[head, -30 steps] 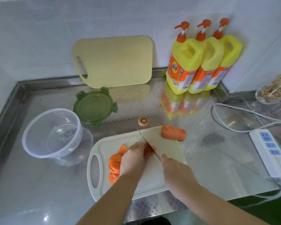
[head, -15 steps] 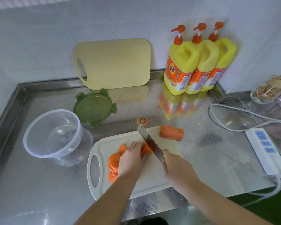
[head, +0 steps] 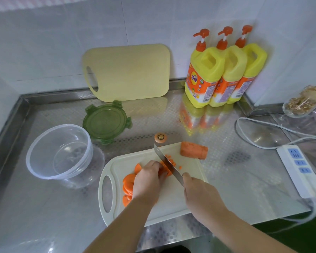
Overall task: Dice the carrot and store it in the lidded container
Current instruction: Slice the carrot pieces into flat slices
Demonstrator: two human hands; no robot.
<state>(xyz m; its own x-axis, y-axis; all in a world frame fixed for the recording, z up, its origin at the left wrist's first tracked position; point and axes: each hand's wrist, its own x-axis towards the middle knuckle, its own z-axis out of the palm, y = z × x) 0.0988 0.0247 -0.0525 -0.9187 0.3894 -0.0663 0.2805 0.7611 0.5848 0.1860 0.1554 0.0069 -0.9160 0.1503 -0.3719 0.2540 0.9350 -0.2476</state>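
At nine o'clock on the bench [head: 171, 114]: clear container [head: 59, 152], empty, green lid [head: 106, 122] just beyond. Centre, white board [head: 153, 203]: left hand [head: 147, 181], grip pressed down on carrot slices [head: 129, 185]; diced bits [head: 171, 160] beside knife [head: 169, 164]; right hand [head: 202, 196], grip clamped on knife handle. At one o'clock, carrot chunk [head: 193, 150].

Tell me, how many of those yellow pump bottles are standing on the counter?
3. They stand in a tight row in the back right corner against the wall: the nearest bottle, the middle bottle, and the farthest bottle. None seems hidden behind them.
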